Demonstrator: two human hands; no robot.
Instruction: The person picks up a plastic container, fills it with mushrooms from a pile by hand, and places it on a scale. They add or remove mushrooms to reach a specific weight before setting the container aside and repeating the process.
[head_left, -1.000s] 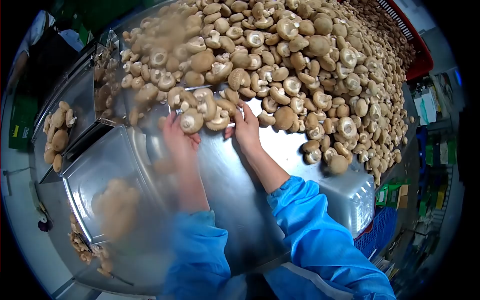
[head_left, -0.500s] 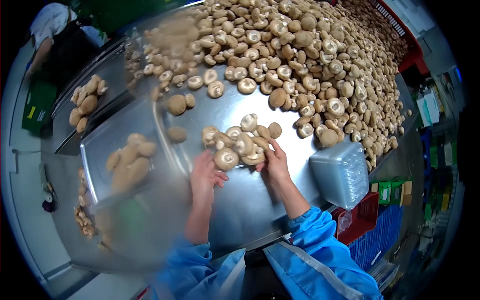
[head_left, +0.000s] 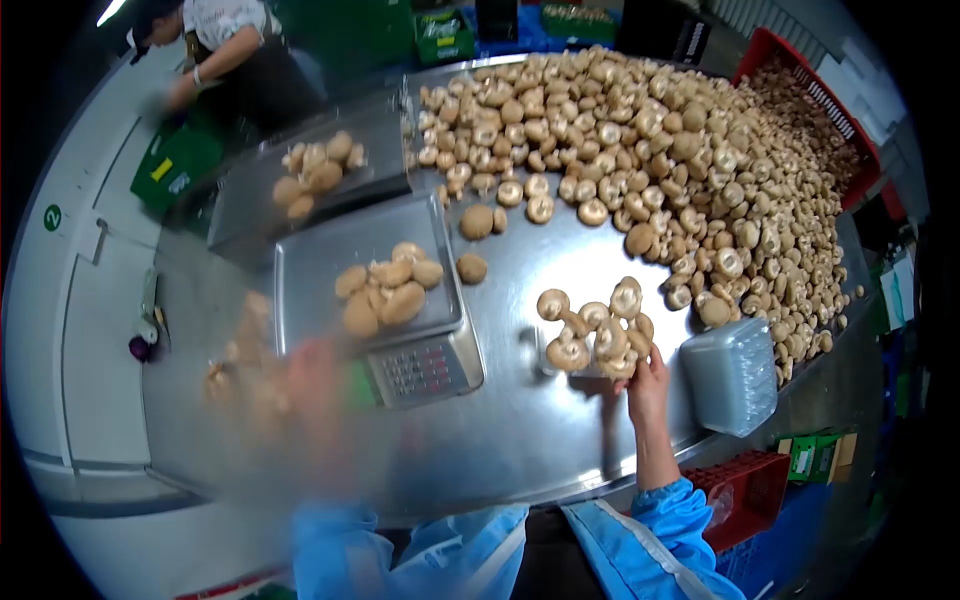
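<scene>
My right hand (head_left: pixel 648 392) grips the near right side of a see-through plastic tray (head_left: pixel 546 362), whose walls barely show. Brown shiitake mushrooms (head_left: pixel 597 318) are heaped in it, some with pale gills and stems upward. My left hand (head_left: pixel 322 392) is a blurred smear by the front of a digital scale (head_left: pixel 418 370); its fingers cannot be made out. Several shiitake mushrooms (head_left: pixel 403 302) lie grouped on the scale's metal pan (head_left: pixel 310 270).
A large mushroom pile (head_left: pixel 640 130) covers the table's far right, spilling from a red crate (head_left: pixel 815 85). Stacked plastic trays (head_left: pixel 732 375) stand right of my right hand. More mushrooms (head_left: pixel 318 175) lie on another metal surface. A co-worker (head_left: pixel 235 55) is at far left.
My view has swung left. My left hand has left the mushroom tray and moved left to the scale. My right hand still holds the tray, now farther right in view.
</scene>
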